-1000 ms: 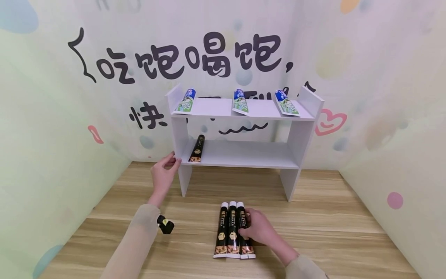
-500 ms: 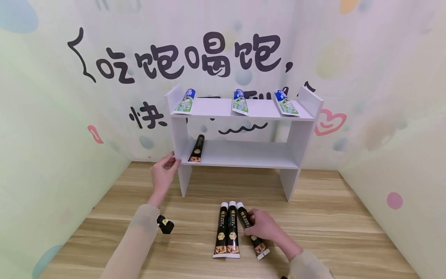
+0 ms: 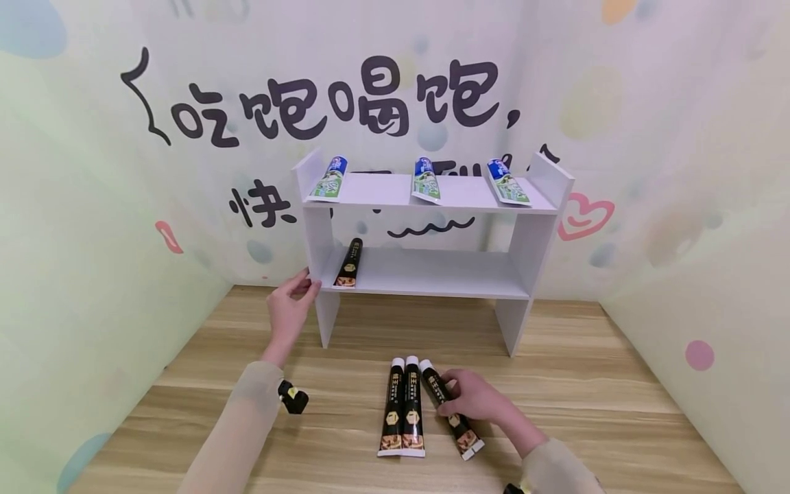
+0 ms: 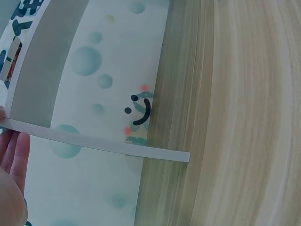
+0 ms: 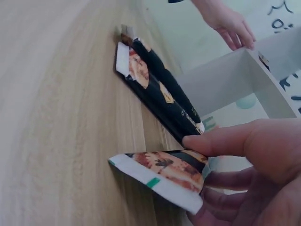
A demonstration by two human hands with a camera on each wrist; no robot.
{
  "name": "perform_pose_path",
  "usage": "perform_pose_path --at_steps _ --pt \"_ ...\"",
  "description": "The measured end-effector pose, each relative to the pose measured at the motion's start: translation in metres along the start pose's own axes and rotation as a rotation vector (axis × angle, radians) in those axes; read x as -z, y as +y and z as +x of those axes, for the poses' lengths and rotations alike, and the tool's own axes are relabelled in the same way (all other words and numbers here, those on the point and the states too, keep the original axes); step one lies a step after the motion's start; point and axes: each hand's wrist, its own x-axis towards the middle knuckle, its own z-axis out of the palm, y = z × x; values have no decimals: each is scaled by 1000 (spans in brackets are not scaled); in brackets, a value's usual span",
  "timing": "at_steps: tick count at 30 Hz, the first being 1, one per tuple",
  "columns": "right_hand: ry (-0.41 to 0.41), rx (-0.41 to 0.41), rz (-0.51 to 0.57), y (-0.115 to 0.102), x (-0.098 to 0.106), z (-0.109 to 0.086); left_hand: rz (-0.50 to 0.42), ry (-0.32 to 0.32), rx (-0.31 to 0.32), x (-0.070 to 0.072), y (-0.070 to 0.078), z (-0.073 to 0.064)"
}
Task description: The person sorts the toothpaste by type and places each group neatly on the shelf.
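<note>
Pinching the angled black tube (image 3: 459, 428), the right hand (image 3: 475, 396) occupies the lower centre of the frame; I view it remotely and mark the tube's slant against the hand as the decisive relation. The tube lies to the left of the palm, its long axis running from the white cap at upper left to the flat crimped end at lower right; the right hand is clearly the nearer of the two. Thumb and fingers are narrowed on its body. In the right wrist view the crimped end juts past the thumb, tilted over the wooden table (image 3: 586, 384); I cannot tell whether it bears on the wood. Just to the left, the paired black tubes (image 3: 412, 401) lie side by side, nearly upright in the frame, caps close to the held tube's cap, so I judge leftward movement the most restricted. Above them, at frame centre, stands the white shelf (image 3: 432, 271), its front edge in my judgement the chief obstacle up the frame. Its middle board bears a fourth black tube (image 3: 350, 264) at the left end; its top board bears three blue-and-green tubes (image 3: 426, 180), at left, middle and right. The left hand (image 3: 291, 310), left of centre, grips the shelf's left side between thumb and fingers, well apart from the held tube.
</note>
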Motion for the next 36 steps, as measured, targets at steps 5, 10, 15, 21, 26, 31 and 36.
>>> perform_pose_path --at_steps 5,10,15,21,26,31,36 --pt "6 13 128 5 2 1 10 -1 1 0 -1 0" --pt "28 20 175 -2 6 0 11 -1 10 0 0 1" --pt "38 45 258 -10 9 -1 15 5 6 1 2 0" --pt "79 81 263 -15 15 5 22 5 13 0 2 1" --pt "126 98 256 -19 21 10 18 8 17 0 2 1" --pt "158 102 252 -28 28 13 19 5 19 1 2 0" --pt "189 104 262 -37 34 17 8 4 18 2 2 0"
